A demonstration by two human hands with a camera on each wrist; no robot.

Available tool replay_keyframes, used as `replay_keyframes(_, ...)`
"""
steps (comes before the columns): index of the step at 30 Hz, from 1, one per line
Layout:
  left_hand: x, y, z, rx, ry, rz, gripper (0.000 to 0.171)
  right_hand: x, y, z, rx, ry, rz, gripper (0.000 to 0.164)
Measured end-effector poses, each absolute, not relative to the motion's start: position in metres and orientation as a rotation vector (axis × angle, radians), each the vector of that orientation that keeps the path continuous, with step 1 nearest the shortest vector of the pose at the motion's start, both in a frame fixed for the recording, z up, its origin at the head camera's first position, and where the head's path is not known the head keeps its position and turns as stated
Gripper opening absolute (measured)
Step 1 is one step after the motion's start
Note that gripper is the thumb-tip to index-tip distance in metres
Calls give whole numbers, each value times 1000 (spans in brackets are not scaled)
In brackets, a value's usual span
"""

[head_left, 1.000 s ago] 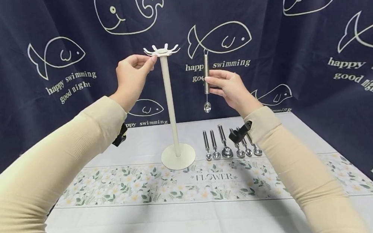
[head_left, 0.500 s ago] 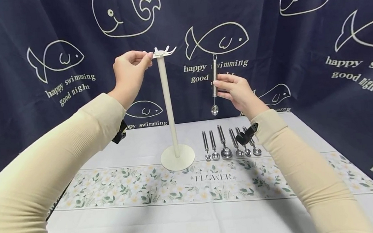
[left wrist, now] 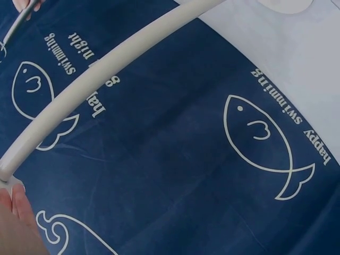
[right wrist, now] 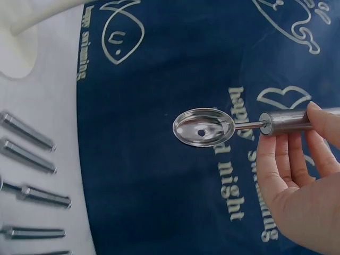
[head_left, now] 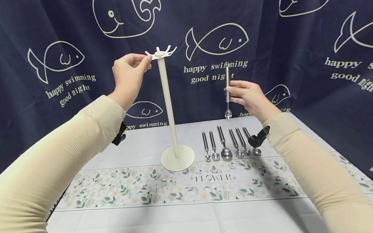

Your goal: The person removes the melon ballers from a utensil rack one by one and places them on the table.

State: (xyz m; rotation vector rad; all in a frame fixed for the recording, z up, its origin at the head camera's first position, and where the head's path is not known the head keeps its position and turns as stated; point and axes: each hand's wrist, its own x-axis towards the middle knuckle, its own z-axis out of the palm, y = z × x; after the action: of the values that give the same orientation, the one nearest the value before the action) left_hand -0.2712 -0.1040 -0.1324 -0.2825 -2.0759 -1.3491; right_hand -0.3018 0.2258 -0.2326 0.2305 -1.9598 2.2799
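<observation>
A cream stand (head_left: 168,107) with a round base and a ring of upturned hooks (head_left: 159,54) stands upright on the table. At its top, my left hand (head_left: 130,77) pinches the left edge of the hook ring between thumb and fingers. To the right of the stand, my right hand (head_left: 250,94) holds a steel melon baller (head_left: 227,78) by its handle, scoop down, in the air. In the right wrist view its oval scoop (right wrist: 199,127) has a small hole in the middle. Below it, several other melon ballers (head_left: 226,152) lie side by side on the table.
A white cloth with a floral band (head_left: 122,188) covers the table (head_left: 133,230). Close behind hangs a dark blue curtain (head_left: 170,13) printed with fish and whales. Black wrist cameras (head_left: 259,136) sit under both cuffs.
My right hand has moved right and down, carrying the melon baller away from the stand. The hook ring has turned a little under my left hand, which stays at the stand's top.
</observation>
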Motion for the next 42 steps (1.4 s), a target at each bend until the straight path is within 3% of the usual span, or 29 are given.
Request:
replay_keyframes(8,-273,-105,-133,-280,-2079,-1334,27,-305,256,-250,151,-2011,2273,51)
replay_keyframes(15,-272,-106,-135,-282,-2073,-1335,25,-305,284,-269,62,-2011,2337,15)
replay_keyframes(28,-271,-106,-135,-273,-2059,-1335,23,-307,324,-305,-67,-2050,2384,30)
replay_keyframes(42,-269,-106,-133,-264,-2083,-1328,23,-313,353,-348,-183,-2363,2251,23)
